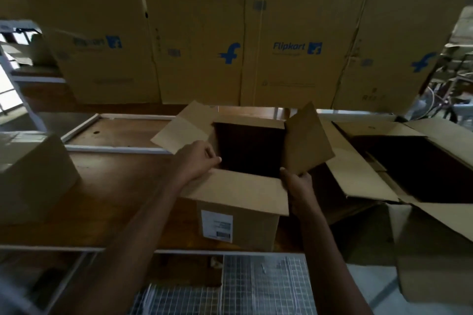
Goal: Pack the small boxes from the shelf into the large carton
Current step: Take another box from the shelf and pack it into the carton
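Note:
A brown carton [240, 222] with a white label stands on the wooden table, its four flaps spread and its inside dark. My left hand [198, 161] rests on the left rim where the left flap [179, 133] folds out, fingers curled at the edge. My right hand [298, 184] grips the lower corner of the right flap [307, 140], which stands tilted upward. I see no small boxes inside the carton. A closed brown box [33, 176] sits at the far left of the table.
A second, larger opened carton [414, 161] lies to the right, flaps spread. Tall Flipkart cartons [294, 46] form a wall behind the table. A white frame [115, 148] lies on the table left of centre. A wire mesh rack [256, 286] is below the table edge.

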